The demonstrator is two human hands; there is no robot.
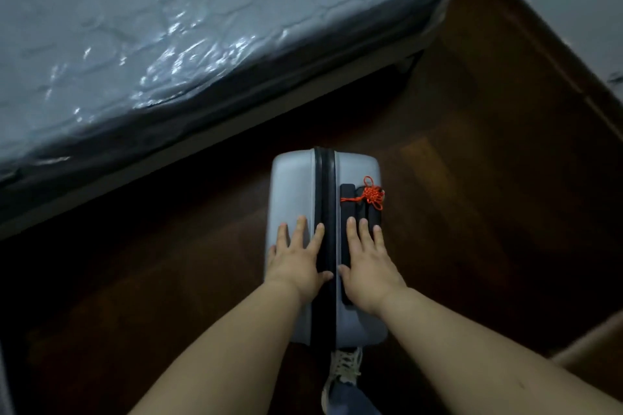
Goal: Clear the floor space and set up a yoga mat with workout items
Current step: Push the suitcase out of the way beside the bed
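A pale blue hard-shell suitcase (pixel 296 185) stands upright on the dark wooden floor (pixel 472 178), seen from above. A black zip band runs along its top, and a red knotted charm (pixel 371 196) hangs on its black handle (pixel 347 212). My left hand (pixel 298 256) lies flat on the top left of the case with straight fingers. My right hand (pixel 369 263) lies flat over the handle on the right side, fingers straight. Both hands press on the suitcase top. No yoga mat is in view.
A mattress wrapped in shiny plastic (pixel 168 44) fills the upper left, its edge close to the suitcase. A white wall with a wooden skirting (pixel 556 54) runs along the right. My foot in a laced sneaker (pixel 344 371) stands behind the case. A light-coloured edge (pixel 593 340) shows at lower right.
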